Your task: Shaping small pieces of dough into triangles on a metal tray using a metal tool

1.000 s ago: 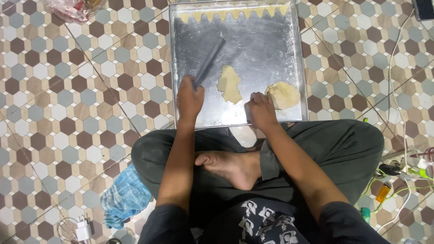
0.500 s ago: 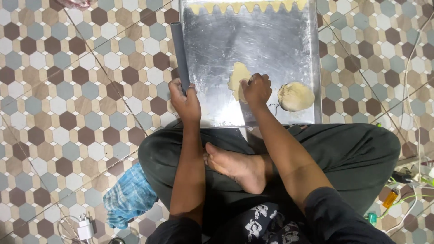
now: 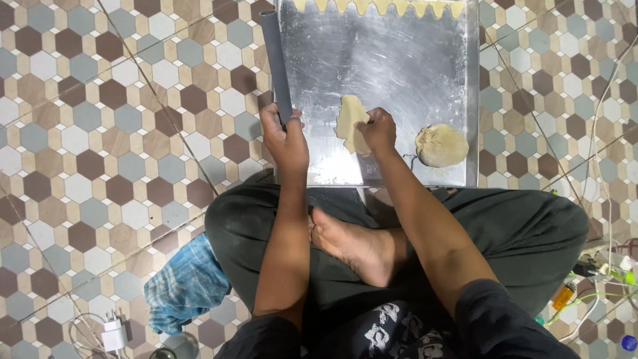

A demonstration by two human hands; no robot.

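- Left hand (image 3: 287,139): we close it firmly around the near end of a grey pipe-like roller (image 3: 277,63), which lies along the left edge of the metal tray (image 3: 399,66) and runs away from us over the tiled floor (image 3: 100,133).
- Right hand (image 3: 379,129): our fingers pinch the right edge of a flattened dough piece (image 3: 348,119); the grip is narrow and closed on the dough, and part of the piece is hidden under the hand.
- Flattened dough piece: it lies on the tray near its front middle, ragged in outline and looking thin.
- Dough ball (image 3: 441,145): it sits at the tray's front right, apart from the right hand and untouched.
- Cut dough triangles (image 3: 379,6): a row lines the far rim of the tray.
- Surroundings: a blue checked cloth (image 3: 186,282) lies beside our left knee, a white charger (image 3: 114,330) and cables lie on the floor.
- Risk, in our judgement: the thin piece may tear or stretch if pulled while stuck to the metal.
- Risk, in our judgement: the roller, held at one end only, may swing off the tray edge onto the floor.
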